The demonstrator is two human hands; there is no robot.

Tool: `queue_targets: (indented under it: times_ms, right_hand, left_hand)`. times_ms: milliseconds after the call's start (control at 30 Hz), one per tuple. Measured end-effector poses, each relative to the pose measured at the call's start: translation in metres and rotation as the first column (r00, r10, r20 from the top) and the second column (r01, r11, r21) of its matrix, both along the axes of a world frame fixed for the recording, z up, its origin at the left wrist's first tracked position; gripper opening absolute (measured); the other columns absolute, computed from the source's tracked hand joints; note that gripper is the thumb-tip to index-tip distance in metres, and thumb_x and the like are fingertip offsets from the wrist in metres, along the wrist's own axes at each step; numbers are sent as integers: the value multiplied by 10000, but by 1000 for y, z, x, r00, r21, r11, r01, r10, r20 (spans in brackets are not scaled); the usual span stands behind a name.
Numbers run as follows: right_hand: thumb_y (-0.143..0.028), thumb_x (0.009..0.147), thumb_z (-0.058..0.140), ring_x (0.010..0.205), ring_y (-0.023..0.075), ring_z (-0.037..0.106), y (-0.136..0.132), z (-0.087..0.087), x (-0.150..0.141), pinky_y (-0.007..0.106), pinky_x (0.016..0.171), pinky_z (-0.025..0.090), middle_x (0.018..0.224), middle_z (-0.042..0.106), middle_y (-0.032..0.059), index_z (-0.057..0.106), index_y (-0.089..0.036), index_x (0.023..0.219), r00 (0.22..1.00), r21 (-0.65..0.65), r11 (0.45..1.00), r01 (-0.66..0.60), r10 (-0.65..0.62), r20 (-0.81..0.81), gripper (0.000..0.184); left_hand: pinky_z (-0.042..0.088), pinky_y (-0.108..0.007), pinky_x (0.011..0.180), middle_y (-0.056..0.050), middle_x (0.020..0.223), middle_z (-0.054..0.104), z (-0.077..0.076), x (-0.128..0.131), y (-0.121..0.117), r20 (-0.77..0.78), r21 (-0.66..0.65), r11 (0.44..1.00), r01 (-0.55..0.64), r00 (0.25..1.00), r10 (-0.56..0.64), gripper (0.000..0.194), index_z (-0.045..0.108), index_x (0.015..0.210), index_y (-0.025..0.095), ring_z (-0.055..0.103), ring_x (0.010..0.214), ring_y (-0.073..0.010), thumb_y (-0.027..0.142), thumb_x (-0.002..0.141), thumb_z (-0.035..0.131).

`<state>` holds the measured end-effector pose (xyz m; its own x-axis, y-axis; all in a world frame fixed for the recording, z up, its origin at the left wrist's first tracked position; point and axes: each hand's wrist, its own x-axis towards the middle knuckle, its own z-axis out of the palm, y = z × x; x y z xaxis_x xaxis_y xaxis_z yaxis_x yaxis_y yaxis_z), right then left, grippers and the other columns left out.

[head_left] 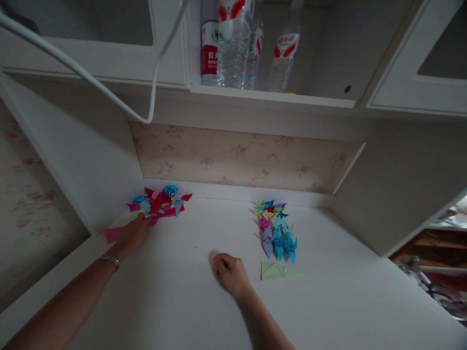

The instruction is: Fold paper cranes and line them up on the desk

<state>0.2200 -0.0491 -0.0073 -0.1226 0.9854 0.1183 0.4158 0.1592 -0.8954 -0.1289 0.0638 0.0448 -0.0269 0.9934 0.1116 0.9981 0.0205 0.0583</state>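
My left hand reaches to the near edge of a pile of small coloured paper pieces at the back left of the white desk. Its fingers lie on a pale green sheet and a pink sheet; I cannot see whether they grip. My right hand rests on the desk in a loose fist with nothing visible in it. To its right lies a folded pale green paper. Behind that sits a cluster of folded paper shapes in blue, purple, pink and yellow.
Several plastic water bottles stand in an open shelf above the desk. A white cable hangs across the upper left. Floral wallpaper backs the desk recess. Cluttered items lie beyond the desk's right side.
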Motion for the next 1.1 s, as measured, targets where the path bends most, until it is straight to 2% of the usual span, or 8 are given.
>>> queue_targets:
  times_ms: [133, 267, 400, 533, 633, 900, 1000, 1100]
  right_hand:
    - [-382, 877, 462, 543, 119, 519, -3, 3, -1, 207, 518, 351, 584, 604, -6, 696, -192, 805, 999, 8, 1000, 2, -2, -39, 309]
    - [-419, 844, 511, 505, 111, 489, -3, 4, -5, 214, 481, 332, 561, 586, -10, 688, -181, 783, 978, -66, 998, -10, -4, -209, 303]
    - [-478, 759, 628, 428, 90, 435, 3, 4, -2, 212, 438, 298, 520, 569, -14, 665, -141, 808, 831, -196, 980, -36, -79, -550, 342]
    - [-454, 741, 685, 511, 103, 528, 7, 13, 11, 215, 490, 359, 689, 646, 34, 652, -137, 864, 566, -253, 964, -85, -162, -808, 342]
    - [-449, 780, 653, 600, 121, 564, 4, 21, 18, 226, 549, 400, 766, 647, 49, 655, -136, 894, 476, -246, 952, -185, -132, -869, 333]
    - [-412, 663, 771, 490, 73, 403, 4, 22, 11, 191, 454, 288, 600, 538, -31, 669, -139, 793, 639, -270, 939, -214, -75, -765, 319]
    - [-444, 705, 729, 509, 82, 424, 6, 22, 11, 198, 482, 331, 619, 546, -21, 680, -150, 853, 635, -247, 950, -192, -72, -769, 333]
    - [-493, 767, 655, 506, 80, 403, 4, 24, 11, 196, 474, 306, 620, 537, -12, 690, -146, 957, 725, -214, 961, -176, -21, -688, 397]
  left_hand:
    - [457, -320, 694, -119, 1129, 523, 10, 15, -13, -88, 144, 985, 97, 992, -85, 355, 535, 1167, 170, 592, 860, -235, 178, 898, 303]
    - [455, -345, 859, -94, 1103, 579, 22, 57, -47, 72, 356, 911, 209, 966, -250, 273, 579, 1040, 189, 578, 990, -240, 242, 925, 336]
    - [423, -309, 954, -80, 1041, 622, 27, 122, -98, 346, 487, 811, 324, 781, -520, 186, 590, 974, 201, 570, 1027, -196, 274, 917, 428]
    - [453, -299, 912, -81, 1029, 640, 22, 184, -135, 592, 464, 817, 342, 567, -573, 203, 609, 952, 207, 585, 1000, -182, 164, 896, 419]
    - [467, -294, 888, -76, 1026, 657, 11, 212, -144, 695, 421, 803, 422, 418, -584, 277, 643, 962, 216, 601, 969, -177, 90, 859, 419]
    - [485, -286, 846, -62, 975, 687, -12, 222, -141, 829, 277, 782, 559, 272, -488, 377, 713, 884, 233, 614, 923, -182, 15, 745, 439]
    - [517, -262, 694, -68, 1003, 664, -13, 211, -132, 917, 194, 881, 432, 240, -319, 277, 693, 880, 214, 634, 829, -175, 103, 769, 465]
    - [433, -207, 448, -14, 687, 612, -13, 198, -118, 978, 64, 981, 183, 184, -98, 224, 631, 957, 186, 577, 551, -139, 322, 816, 523]
